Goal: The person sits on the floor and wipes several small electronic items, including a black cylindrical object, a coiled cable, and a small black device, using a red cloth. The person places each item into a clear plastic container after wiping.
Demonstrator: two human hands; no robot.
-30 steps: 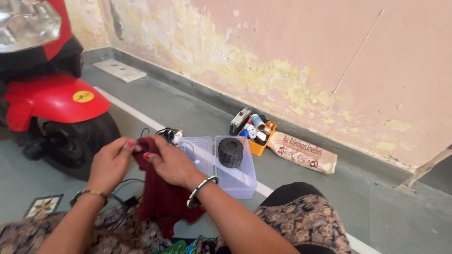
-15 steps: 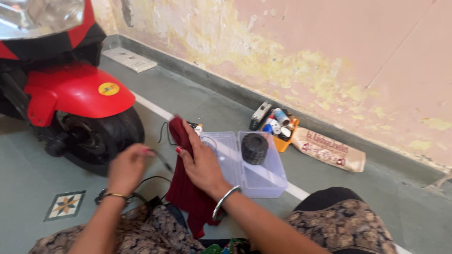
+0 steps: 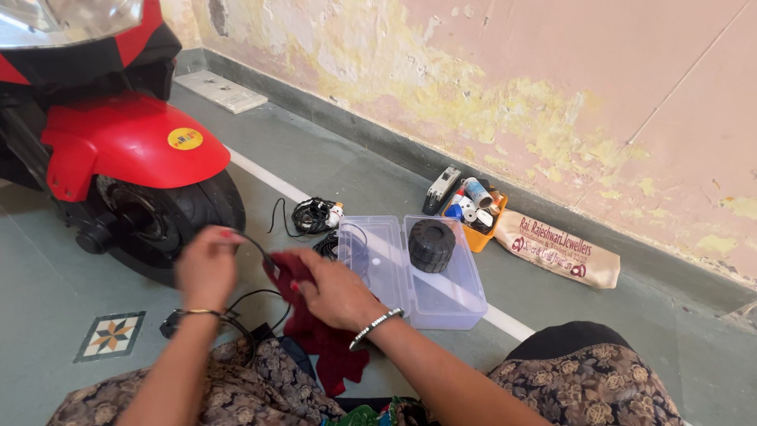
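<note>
- Right hand point(image 3: 335, 288), steel bangle at wrist: grip clenched on dark red knitted cloth point(image 3: 319, 331), bunched at the top edge, rest hanging down toward the lap.
- Left hand point(image 3: 206, 264), thin bracelet at wrist: fingers pinched together just left of the cloth's top edge, blurred; thin black cable point(image 3: 256, 246) arching from the fingertips toward the cloth; whether actually gripped, cannot tell.
- Clear plastic hinged box point(image 3: 430, 288), open flat on grey floor point(image 3: 331, 170), just beyond the right hand; black ribbed round knob point(image 3: 431, 245) resting inside the far half.
- Coil of black wire point(image 3: 314, 214) on the floor beside the box's left half.
- Small orange tray of spools and bottles point(image 3: 471, 211) against the wall, next to a flat tan printed bag point(image 3: 557, 248).
- Red scooter front wheel and mudguard point(image 3: 138, 166) at left, near the left hand.
</note>
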